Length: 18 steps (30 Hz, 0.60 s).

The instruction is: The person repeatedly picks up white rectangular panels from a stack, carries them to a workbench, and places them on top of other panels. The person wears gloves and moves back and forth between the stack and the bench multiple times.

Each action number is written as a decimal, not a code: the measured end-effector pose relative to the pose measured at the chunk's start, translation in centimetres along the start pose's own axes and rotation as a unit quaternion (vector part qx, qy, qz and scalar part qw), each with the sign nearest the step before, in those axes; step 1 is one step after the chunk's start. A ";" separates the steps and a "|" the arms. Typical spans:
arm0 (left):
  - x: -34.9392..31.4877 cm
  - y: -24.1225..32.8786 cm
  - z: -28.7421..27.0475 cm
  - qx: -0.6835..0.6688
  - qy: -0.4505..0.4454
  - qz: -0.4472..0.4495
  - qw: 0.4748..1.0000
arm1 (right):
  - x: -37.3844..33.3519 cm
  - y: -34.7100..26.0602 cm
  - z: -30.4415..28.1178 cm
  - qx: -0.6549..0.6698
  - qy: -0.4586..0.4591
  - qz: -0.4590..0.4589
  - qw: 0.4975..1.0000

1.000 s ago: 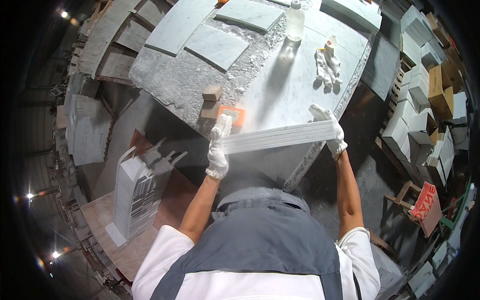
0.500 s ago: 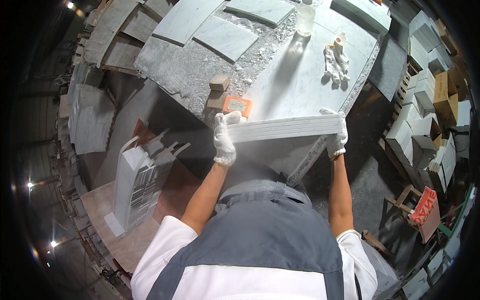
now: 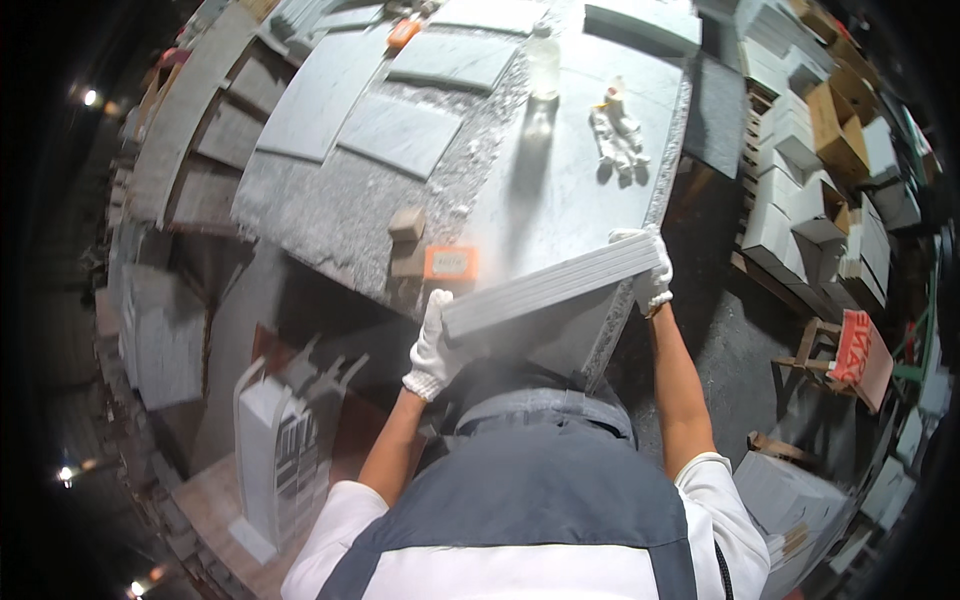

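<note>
A stack of several thin white stone tiles (image 3: 550, 285) spans between my two hands, its long edges facing up and its right end farther from me than its left. My left hand (image 3: 430, 345), in a white knit glove, is closed on the left end. At the other end my right hand (image 3: 655, 270), gloved alike, grips with its fingers over the tiles. Just beyond the left hand lies an orange-and-white box (image 3: 451, 263), beside two small brown blocks (image 3: 407, 223). The stack is at the near edge of a dusty stone-topped table (image 3: 300, 220).
Marble slabs (image 3: 400, 133) lie across the table, with a clear bottle (image 3: 543, 70) and spare white gloves (image 3: 618, 138) farther right. At lower left stands a rack of tiles (image 3: 275, 450) on a board. White boxes (image 3: 785, 210) are piled on the right near a wooden stool (image 3: 810, 345).
The tile stack has turned: its left end has come nearer my body along with my left hand. My view has shifted, so the table things appear farther left.
</note>
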State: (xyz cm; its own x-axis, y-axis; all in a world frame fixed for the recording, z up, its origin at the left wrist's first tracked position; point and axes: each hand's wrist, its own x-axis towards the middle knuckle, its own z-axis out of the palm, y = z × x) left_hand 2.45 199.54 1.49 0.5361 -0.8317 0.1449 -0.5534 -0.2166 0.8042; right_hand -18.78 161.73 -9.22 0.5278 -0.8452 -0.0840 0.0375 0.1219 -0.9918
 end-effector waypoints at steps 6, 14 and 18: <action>4.6 -0.1 1.9 0.165 -0.060 0.094 0.980 | -0.5 -0.4 0.9 -0.086 -0.032 -0.135 0.987; 6.3 1.6 2.3 0.131 0.009 0.162 0.978 | -1.2 -4.7 2.6 0.109 0.035 0.063 0.991; 6.3 1.4 2.0 0.076 0.009 0.145 0.987 | -1.5 -5.3 2.9 0.233 0.055 0.138 0.961</action>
State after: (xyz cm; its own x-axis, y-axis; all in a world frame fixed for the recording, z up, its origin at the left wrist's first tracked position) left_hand 3.79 193.01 2.39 0.3528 -0.8606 0.3673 -0.7731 -0.0470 0.6326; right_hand -17.30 163.81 -3.58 0.4811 -0.7939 -0.3718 0.2988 0.5472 -0.7818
